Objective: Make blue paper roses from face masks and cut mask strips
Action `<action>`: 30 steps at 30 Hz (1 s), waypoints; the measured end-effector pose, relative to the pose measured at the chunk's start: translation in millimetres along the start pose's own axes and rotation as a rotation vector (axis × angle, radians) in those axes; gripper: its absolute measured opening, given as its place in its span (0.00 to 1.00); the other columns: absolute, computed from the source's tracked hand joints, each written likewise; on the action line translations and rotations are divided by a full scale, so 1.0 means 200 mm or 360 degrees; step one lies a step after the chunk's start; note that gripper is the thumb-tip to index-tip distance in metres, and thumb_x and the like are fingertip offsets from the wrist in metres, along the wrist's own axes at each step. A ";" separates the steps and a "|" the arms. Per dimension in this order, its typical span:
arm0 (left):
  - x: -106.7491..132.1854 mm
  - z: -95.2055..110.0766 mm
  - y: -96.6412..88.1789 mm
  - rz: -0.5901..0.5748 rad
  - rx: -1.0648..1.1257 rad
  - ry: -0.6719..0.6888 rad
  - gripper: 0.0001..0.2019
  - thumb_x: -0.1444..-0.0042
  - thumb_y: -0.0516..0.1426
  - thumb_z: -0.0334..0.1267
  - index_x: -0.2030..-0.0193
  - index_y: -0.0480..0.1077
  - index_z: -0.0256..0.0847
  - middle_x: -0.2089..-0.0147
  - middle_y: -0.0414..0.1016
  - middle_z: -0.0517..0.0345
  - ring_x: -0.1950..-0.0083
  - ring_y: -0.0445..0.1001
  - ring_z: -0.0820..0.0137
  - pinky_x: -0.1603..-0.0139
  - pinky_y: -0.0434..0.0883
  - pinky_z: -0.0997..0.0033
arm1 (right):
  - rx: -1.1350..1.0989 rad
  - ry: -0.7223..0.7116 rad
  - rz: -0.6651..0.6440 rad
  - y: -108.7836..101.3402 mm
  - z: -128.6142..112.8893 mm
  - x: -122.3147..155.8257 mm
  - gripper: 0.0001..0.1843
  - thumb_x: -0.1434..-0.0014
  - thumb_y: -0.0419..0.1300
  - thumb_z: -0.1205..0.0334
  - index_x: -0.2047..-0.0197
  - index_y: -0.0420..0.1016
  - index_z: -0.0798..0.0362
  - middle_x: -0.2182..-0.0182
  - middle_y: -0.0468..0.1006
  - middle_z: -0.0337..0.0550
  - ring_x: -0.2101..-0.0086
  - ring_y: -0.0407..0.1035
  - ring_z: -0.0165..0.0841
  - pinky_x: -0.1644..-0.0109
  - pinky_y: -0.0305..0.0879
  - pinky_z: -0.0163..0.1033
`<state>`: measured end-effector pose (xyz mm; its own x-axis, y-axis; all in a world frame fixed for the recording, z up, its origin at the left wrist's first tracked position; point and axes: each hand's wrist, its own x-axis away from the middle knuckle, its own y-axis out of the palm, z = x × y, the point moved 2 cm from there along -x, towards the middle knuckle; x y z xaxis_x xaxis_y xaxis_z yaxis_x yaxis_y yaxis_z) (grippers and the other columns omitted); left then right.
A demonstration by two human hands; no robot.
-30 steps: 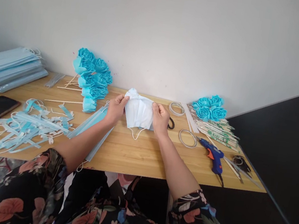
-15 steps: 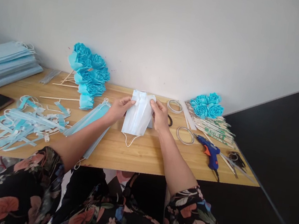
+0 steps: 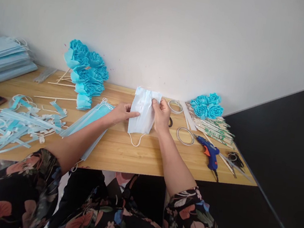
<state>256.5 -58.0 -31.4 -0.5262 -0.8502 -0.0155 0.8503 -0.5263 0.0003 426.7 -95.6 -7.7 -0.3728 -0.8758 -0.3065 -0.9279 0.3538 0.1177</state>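
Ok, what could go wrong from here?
The thin pale blue face mask pinched by the left hand and right hand could crease or slip. The black cord of the blue plastic glue gun runs to the front edge of the wooden table and might snag. Tangled blue strips might catch on the left floral sleeve nearby.

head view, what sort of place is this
Probably a craft workspace, though home or shop I can't tell: a glue gun, blue rose-like flowers and a pile of pale blue strips lie on the wooden table.
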 end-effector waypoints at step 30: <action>0.00 0.03 -0.05 0.0450 0.0155 0.0095 0.26 0.66 0.73 0.52 0.64 0.76 0.37 0.70 0.74 0.59 0.72 0.70 0.72 0.73 0.69 0.74 | -0.0100 0.0012 0.0347 -0.11 0.01 -0.09 0.23 0.51 0.67 0.39 0.69 0.69 0.50 0.73 0.70 0.35 0.69 0.66 0.31 0.64 0.65 0.36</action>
<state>248.2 -52.1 -26.1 -0.2648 -0.9624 -0.0597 0.9567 -0.2700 0.1088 453.7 -86.0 -7.0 -0.5642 -0.7834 -0.2607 -0.8239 0.5139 0.2389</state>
